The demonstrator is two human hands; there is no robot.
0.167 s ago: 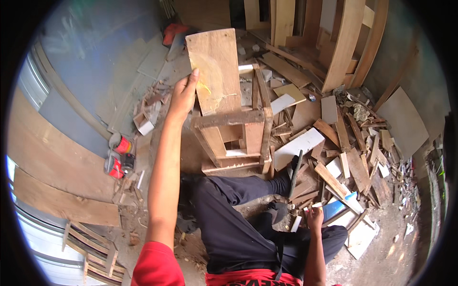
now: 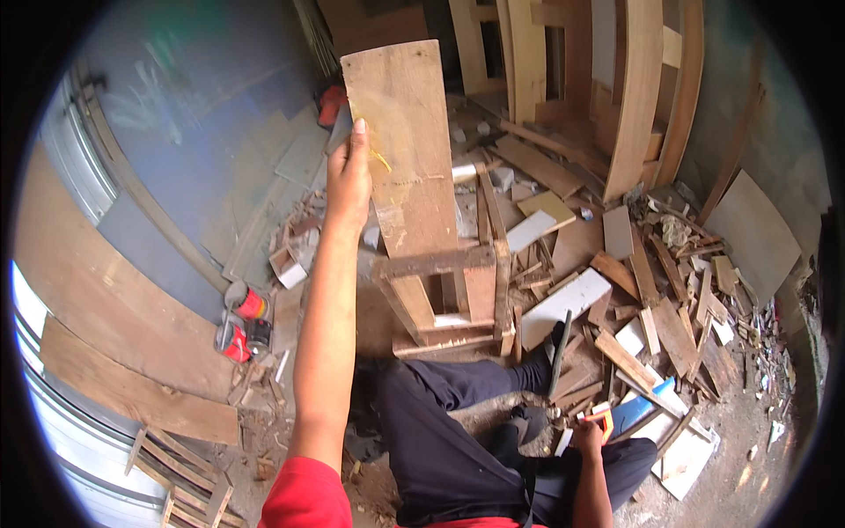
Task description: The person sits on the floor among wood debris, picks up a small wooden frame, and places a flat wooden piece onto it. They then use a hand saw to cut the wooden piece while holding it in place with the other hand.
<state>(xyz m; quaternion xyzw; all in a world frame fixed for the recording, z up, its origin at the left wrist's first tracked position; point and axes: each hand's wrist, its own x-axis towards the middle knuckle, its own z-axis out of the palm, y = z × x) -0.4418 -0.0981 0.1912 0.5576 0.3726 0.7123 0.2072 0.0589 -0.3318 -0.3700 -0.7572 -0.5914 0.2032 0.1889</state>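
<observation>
My left hand (image 2: 350,180) is closed on the left edge of a flat wooden board (image 2: 409,114), thumb on its face and the other fingers hidden behind. Yellow smears mark the board's face, and it stands tilted at the far side of a wooden frame's top rail. That open frame (image 2: 440,261), made of brown slats, stands upright just past my bent legs. Whether board and frame touch, I cannot tell. Down by my right knee, my right hand (image 2: 588,437) is closed around a small orange-and-yellow thing (image 2: 606,419), mostly hidden in the fingers, its kind unclear.
Wood offcuts (image 2: 664,334) are heaped on the right. Tall board frames (image 2: 634,97) lean at the back. Paint-stained cans (image 2: 245,301) stand left, near long boards (image 2: 123,273) along the wall. A slatted wooden piece (image 2: 180,480) lies lower left.
The board has come up and looks more upright, with more of its face showing. Orange and yellow now show at my right hand. The whole view has shifted slightly.
</observation>
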